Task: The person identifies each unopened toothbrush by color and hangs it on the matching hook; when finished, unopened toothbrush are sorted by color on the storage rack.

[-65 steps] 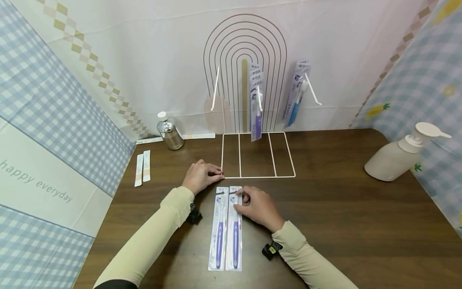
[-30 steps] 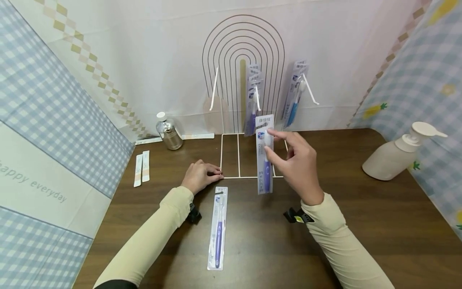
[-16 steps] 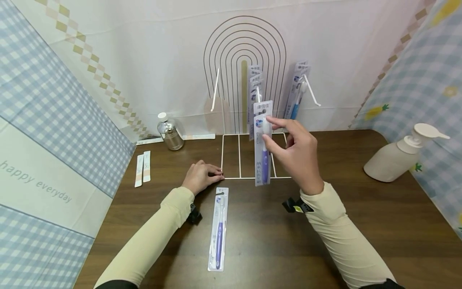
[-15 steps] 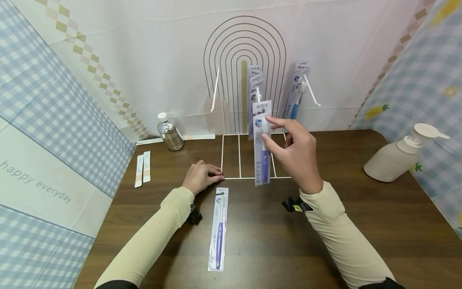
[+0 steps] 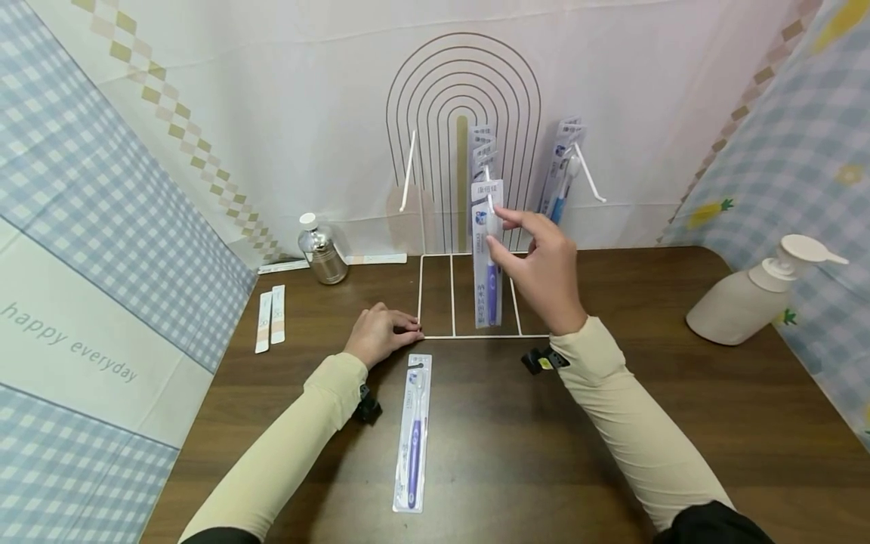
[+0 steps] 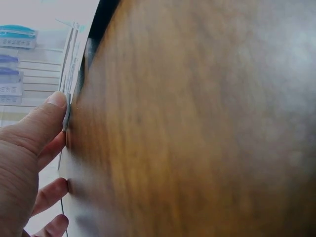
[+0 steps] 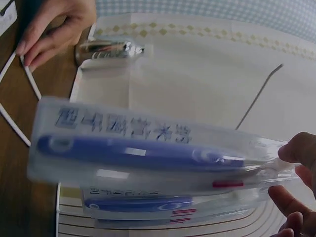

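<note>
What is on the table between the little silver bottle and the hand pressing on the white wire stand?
Nothing. In the head view, only bare brown table lies between the silver bottle and the left hand resting on the wire stand's corner.

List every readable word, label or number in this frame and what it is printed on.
"happy everyday" on the left checked cloth panel.
Held toothbrush pack, pinched by the right hand: printed characters, too blurred to read.
Toothbrush pack on the table: print too small.
Packs hanging on the rack: print too small.
Two paper strips: marks illegible.
Pump bottle and small bottle: no readable text.
</note>
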{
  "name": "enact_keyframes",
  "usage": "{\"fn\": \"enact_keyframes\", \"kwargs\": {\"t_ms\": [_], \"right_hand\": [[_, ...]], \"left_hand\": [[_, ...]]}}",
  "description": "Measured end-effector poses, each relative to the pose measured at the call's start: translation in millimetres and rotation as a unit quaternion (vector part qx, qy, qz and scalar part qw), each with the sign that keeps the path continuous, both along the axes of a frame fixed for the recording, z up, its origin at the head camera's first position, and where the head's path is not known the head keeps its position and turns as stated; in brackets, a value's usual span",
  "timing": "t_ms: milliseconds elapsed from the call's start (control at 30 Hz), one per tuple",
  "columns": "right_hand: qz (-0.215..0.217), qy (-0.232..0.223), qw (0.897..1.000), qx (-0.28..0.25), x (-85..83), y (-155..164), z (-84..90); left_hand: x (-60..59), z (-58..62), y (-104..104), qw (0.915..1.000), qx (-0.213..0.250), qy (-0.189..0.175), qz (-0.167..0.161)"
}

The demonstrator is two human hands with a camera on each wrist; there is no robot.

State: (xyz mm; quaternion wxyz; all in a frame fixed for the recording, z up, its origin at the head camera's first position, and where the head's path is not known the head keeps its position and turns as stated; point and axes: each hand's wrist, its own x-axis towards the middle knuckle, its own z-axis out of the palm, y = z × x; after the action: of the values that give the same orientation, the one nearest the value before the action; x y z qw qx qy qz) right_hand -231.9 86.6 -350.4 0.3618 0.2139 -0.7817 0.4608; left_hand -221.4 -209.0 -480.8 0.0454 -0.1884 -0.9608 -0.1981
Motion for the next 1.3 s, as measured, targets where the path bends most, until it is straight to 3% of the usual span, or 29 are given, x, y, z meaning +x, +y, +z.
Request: {"fn": "enact_keyframes", "kwargs": {"t_ms": [300,767,967,1100,1300], "right_hand": [[-0.009,-0.002,1.000,-0.001,-27.2,-3,1.1],[-0.027,-0.002,1.000,-0.002,-39.5,-6,2.7],[-0.029,-0.022,0.999,0.000,-29.6,-1,7.8],[-0.038,-0.035,0.998,-0.032,-14.7,5,6.8],[-0.008,-0.074,0.996,-0.043,16.8,-2,-11.8]], "left_hand": [[-1.4,-1.8,-2,1.0000,0.004,0.000,-0.001],[-0.6,-2.4,-2,1.0000,0.003,-0.001,0.001],[-1.7,-2.9,-1,1.0000,-0.001,-0.002,0.004],[-2.2,-2.7,-1,1.0000,0.000,-0.005,0.002],[-2.6,-2.9,-2,1.0000,-0.003,-0.004,0.003]]}}
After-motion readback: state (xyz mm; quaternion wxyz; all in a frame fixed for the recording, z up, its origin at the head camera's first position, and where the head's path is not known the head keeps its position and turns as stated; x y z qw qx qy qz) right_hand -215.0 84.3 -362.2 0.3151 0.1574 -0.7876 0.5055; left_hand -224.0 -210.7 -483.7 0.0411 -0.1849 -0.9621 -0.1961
